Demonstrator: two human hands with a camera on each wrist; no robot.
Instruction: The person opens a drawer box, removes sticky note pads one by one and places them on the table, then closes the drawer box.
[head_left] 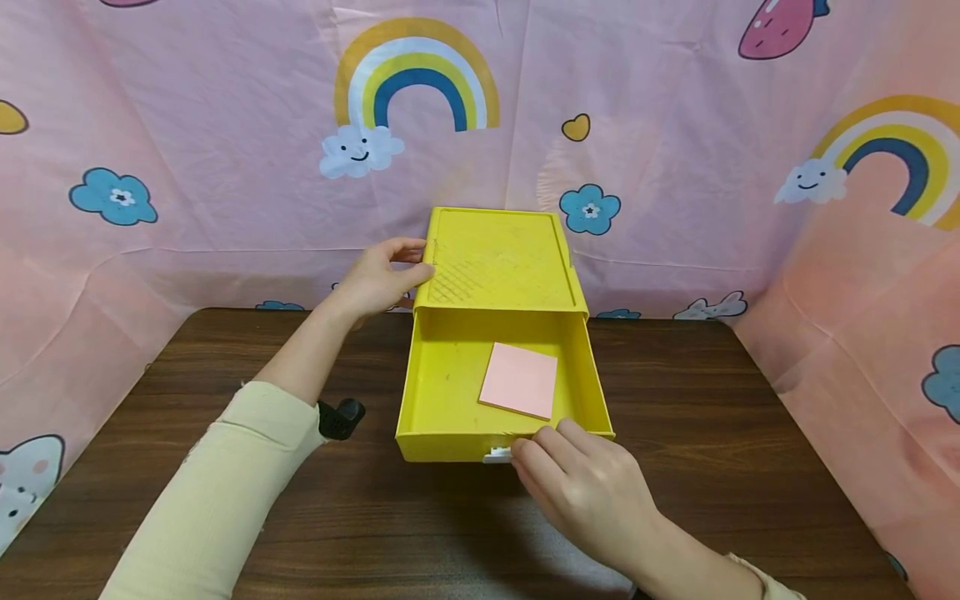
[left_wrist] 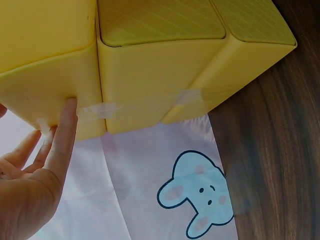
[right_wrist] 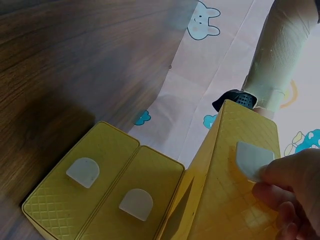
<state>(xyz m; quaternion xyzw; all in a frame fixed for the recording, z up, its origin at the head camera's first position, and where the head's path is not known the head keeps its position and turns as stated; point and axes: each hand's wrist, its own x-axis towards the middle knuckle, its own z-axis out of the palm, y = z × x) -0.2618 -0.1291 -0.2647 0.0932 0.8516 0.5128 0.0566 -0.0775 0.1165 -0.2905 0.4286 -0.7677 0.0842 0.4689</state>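
A yellow drawer unit (head_left: 502, 258) stands at the back of the table, its top drawer (head_left: 438, 392) pulled well out. Inside that drawer lies a square pink pad of notes (head_left: 519, 381), slightly turned. My right hand (head_left: 588, 492) pinches the white handle (right_wrist: 251, 158) on the drawer's front, thumb and fingers at its edge. My left hand (head_left: 381, 279) steadies the unit's left side, the thumb near the top edge. In the left wrist view, its fingers (left_wrist: 62, 135) lie fairly straight against the yellow side wall.
Below the open drawer are two closed drawers, each with a white handle (right_wrist: 84, 172). Clear tape (left_wrist: 190, 96) runs along the unit's side. A printed pink cloth (head_left: 247, 192) hangs behind and beside the dark wooden table (head_left: 690, 433).
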